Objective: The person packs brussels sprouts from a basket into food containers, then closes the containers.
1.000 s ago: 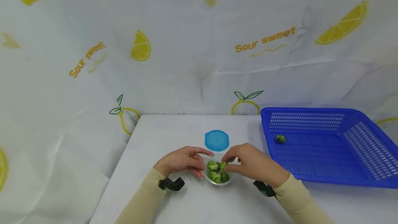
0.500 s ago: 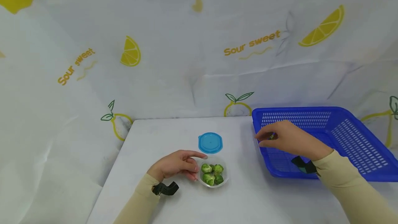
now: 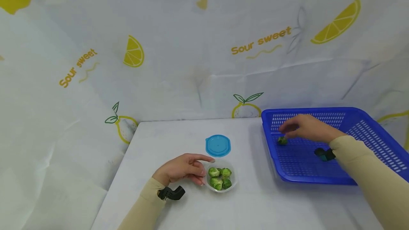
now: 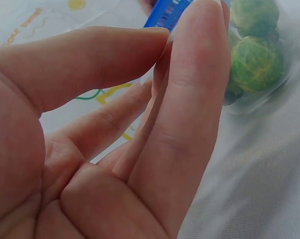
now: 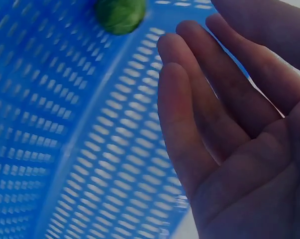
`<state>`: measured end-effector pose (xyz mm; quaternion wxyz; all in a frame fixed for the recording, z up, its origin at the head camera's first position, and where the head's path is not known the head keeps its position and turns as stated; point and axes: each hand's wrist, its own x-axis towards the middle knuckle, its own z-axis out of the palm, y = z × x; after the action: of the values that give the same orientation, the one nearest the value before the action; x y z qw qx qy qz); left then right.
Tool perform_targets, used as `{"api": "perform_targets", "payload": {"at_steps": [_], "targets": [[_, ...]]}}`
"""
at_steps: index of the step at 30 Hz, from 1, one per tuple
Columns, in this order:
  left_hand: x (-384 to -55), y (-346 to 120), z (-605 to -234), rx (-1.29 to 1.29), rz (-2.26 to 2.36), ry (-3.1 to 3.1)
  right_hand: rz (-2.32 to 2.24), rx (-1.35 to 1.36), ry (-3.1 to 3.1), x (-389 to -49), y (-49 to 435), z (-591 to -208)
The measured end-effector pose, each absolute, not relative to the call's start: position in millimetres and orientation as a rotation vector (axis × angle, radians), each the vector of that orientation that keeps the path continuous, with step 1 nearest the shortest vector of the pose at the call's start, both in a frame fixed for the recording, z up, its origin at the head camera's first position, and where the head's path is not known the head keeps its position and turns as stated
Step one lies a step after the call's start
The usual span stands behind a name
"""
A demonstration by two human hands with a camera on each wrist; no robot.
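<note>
A small clear plastic bowl (image 3: 235,177) stands on the table with several green Brussels sprouts (image 3: 216,183) in it. My left hand (image 3: 183,169) holds the bowl's left side at the rim, index finger reaching along the far edge. In the left wrist view, thumb and finger come together beside the sprouts. My right hand (image 3: 305,127) is inside the blue plastic basket (image 3: 277,168), above a single Brussels sprout (image 3: 282,141). Its fingers are loosely bent and hold nothing; in the right wrist view the lone sprout (image 5: 121,16) lies apart from the fingertips.
A round blue lid (image 3: 218,145) lies flat on the white table (image 3: 172,139) behind the bowl. The basket takes up the table's right side. A lemon-printed sheet (image 3: 179,81) rises behind the table.
My right hand has moved from the bowl to the right, over the basket, having left the sprouts in the bowl. The left hand has stayed at the bowl.
</note>
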<state>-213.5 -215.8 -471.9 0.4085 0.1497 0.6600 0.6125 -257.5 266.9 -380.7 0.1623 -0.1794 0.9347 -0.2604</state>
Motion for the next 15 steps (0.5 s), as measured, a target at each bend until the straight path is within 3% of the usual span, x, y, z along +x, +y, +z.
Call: {"api": "perform_targets", "payload": {"at_steps": [15], "targets": [[-213,-217,-471,0.388,1.541,1.654,-0.753,-0.463,2.55,-283,282,-409]]}}
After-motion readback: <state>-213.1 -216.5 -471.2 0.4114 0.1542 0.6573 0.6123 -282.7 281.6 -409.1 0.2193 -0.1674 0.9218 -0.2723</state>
